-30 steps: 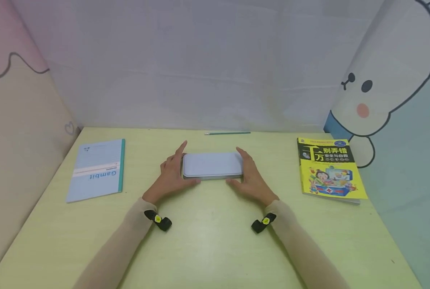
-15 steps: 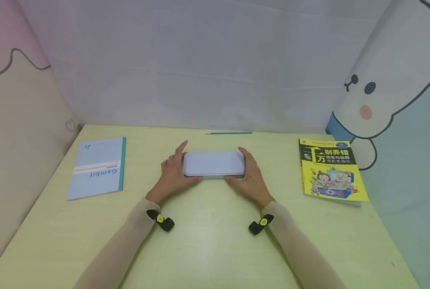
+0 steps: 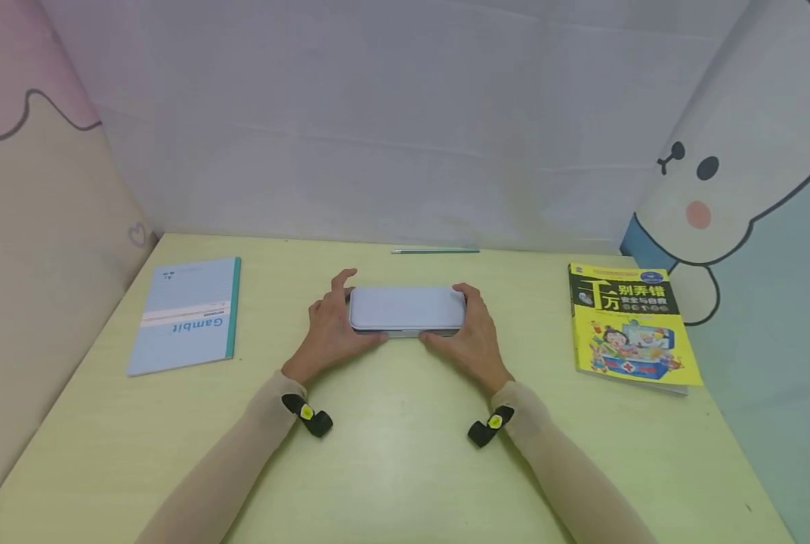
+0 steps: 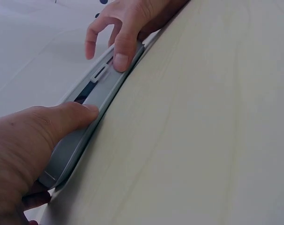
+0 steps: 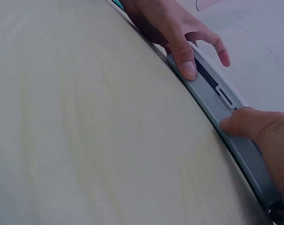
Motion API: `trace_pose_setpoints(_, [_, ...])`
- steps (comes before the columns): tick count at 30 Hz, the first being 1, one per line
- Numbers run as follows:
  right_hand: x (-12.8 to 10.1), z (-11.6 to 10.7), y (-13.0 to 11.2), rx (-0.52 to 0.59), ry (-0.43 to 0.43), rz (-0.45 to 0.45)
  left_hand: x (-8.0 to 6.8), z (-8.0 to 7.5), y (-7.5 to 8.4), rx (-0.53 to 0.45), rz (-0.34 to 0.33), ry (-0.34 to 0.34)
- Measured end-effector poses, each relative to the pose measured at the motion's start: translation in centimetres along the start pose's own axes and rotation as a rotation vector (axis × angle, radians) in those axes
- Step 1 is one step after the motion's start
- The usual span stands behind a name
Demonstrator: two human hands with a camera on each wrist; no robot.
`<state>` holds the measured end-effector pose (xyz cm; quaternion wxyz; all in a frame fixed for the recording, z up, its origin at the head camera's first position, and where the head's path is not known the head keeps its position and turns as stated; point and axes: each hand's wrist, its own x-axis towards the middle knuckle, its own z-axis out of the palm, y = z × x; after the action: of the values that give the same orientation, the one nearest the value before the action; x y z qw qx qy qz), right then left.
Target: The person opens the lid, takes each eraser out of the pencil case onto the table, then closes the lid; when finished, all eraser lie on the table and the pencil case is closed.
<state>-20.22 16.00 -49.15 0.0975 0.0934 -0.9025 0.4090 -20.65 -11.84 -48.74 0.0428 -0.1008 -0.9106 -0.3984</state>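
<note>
I see my left hand (image 3: 329,332) and right hand (image 3: 468,338) gripping the pencil tin (image 3: 407,309) ends, thumbs at six o'clock

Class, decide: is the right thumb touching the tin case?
Touching. The right wrist view shows the right thumb pressed on the tin case's front edge.

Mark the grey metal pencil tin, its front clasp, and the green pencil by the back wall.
Grey metal pencil tin (image 3: 406,307), head view, middle of the flat lid.
Front clasp (image 5: 225,95), right wrist view, white catch on the front edge.
Green pencil (image 3: 435,251), head view, mid-shaft.
</note>
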Motion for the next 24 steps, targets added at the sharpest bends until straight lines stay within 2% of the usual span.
trace_pose_setpoints(8, [0.0, -0.4, 0.0, 0.034, -0.055, 0.018, -0.1, -0.1, -0.1, -0.008, -0.005, -0.020])
trace_pose_setpoints(15, [0.1, -1.0, -0.3, 0.099, -0.057, 0.022, 0.1, -0.3, -0.2, -0.011, 0.005, -0.032])
trace_pose_setpoints(24, [0.6, -1.4, -0.5, 0.095, -0.054, 0.062, -0.1, -0.5, -0.3, -0.060, 0.003, -0.033])
